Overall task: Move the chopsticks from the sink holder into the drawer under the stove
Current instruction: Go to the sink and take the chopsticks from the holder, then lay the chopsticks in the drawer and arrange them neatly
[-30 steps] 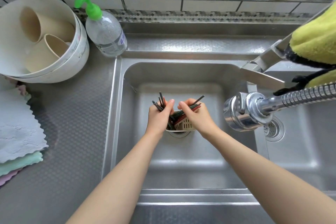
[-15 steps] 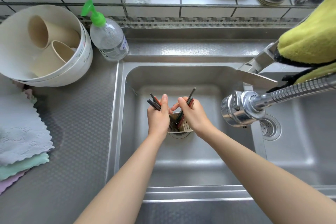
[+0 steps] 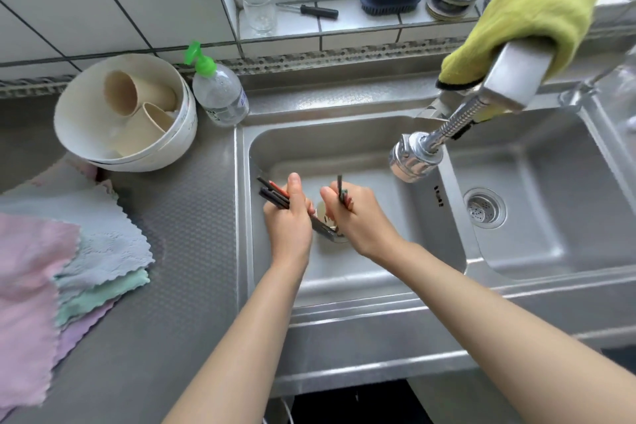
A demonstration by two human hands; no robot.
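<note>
Chopsticks point(image 3: 273, 195) gripped by both hands, above sink point(image 3: 361, 134)

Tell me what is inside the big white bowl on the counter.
The white bowl holds two beige cups lying on their sides, open mouths towards the camera. Whatever lies beneath them is hidden.
</note>
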